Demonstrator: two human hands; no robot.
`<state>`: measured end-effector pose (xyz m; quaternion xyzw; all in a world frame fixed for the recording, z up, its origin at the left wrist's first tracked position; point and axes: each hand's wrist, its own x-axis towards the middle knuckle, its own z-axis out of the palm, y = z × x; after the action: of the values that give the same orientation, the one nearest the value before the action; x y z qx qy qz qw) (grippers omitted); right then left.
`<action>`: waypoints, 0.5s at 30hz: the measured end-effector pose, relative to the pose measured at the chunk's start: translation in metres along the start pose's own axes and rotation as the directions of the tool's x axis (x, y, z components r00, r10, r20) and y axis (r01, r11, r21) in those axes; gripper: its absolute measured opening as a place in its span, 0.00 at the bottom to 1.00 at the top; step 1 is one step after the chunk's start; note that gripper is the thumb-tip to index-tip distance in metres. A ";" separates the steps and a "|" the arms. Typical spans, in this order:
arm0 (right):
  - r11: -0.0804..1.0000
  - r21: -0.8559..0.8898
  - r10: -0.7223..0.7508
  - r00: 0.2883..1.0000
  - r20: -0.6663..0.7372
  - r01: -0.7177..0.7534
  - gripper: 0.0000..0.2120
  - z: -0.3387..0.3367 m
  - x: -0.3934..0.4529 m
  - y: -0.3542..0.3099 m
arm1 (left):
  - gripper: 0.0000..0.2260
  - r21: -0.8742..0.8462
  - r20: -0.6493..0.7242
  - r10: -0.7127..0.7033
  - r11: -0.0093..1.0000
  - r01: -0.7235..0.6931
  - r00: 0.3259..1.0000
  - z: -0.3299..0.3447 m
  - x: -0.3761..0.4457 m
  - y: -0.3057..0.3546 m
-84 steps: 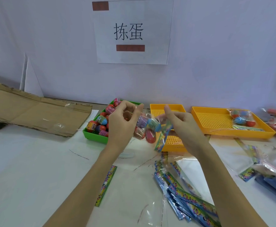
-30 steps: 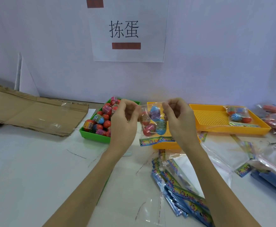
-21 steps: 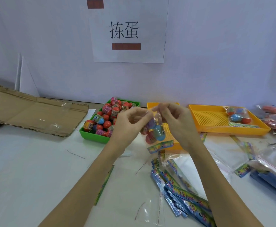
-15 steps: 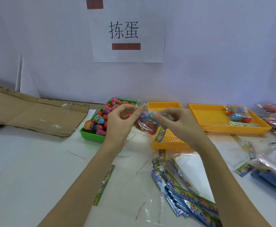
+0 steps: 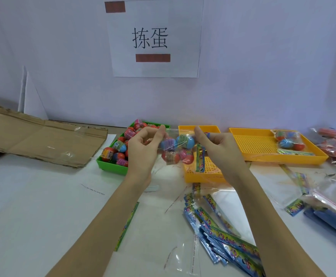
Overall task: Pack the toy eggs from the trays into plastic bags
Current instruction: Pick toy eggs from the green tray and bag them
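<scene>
Right now the filled bag [image 5: 178,149] hangs above the near yellow tray [image 5: 203,168], its long axis running sideways between the left hand [image 5: 143,148] and right hand [image 5: 221,148], each pinching an end equally near, so sealing likely means closing the mouth, whichever end holds it.

White paper sign [image 5: 155,37] on wall is showing two big black chars, "拣蛋". Egg wrappers in green tray [image 5: 111,166] are carrying printed labels & a barcode, too small to read. Colourful header strips on bags [image 5: 233,242] w/ print, not legible.
</scene>
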<state>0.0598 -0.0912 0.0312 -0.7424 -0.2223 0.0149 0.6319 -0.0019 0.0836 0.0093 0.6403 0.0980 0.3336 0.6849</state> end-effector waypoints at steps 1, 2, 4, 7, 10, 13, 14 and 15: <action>1.000 -0.008 0.010 0.999 0.037 -0.010 0.19 0.000 0.000 0.000 | 0.10 0.027 -0.010 0.020 0.999 -0.019 1.000 -0.001 0.001 -0.001; 1.000 -0.010 0.020 0.997 0.069 -0.020 0.20 0.000 0.000 0.000 | 0.10 0.053 -0.012 0.038 0.998 -0.037 0.999 -0.002 0.002 -0.001; 0.999 -0.014 0.034 0.997 0.067 -0.033 0.23 0.000 0.000 0.001 | 0.10 0.077 0.002 0.070 0.995 -0.070 0.998 -0.004 0.004 -0.001; 0.998 0.005 0.061 0.995 0.073 -0.061 0.22 -0.001 0.001 0.003 | 0.11 0.125 -0.048 0.108 0.987 -0.101 0.993 0.001 0.002 -0.006; 0.990 0.078 0.093 0.954 0.284 -0.119 0.19 -0.003 -0.003 -0.001 | 0.13 0.108 -0.161 0.054 0.993 -0.036 0.986 0.002 0.001 -0.009; 0.990 0.107 0.063 0.960 0.272 -0.096 0.14 -0.002 -0.004 -0.003 | 0.06 0.089 -0.071 -0.046 0.995 0.052 0.996 -0.004 0.007 -0.006; 0.990 0.113 0.055 0.968 0.246 -0.085 0.13 -0.002 -0.003 -0.003 | 0.04 0.054 -0.013 -0.088 0.995 0.089 0.996 -0.006 0.008 -0.003; 0.991 0.110 0.053 0.970 0.235 -0.081 0.13 -0.002 -0.003 -0.003 | 0.07 0.029 0.045 -0.119 0.993 0.118 0.992 -0.007 0.009 0.001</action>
<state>0.0567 -0.0935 0.0335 -0.7037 -0.2680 0.1360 0.6438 0.0008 0.0944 0.0120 0.6500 0.1240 0.2759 0.6972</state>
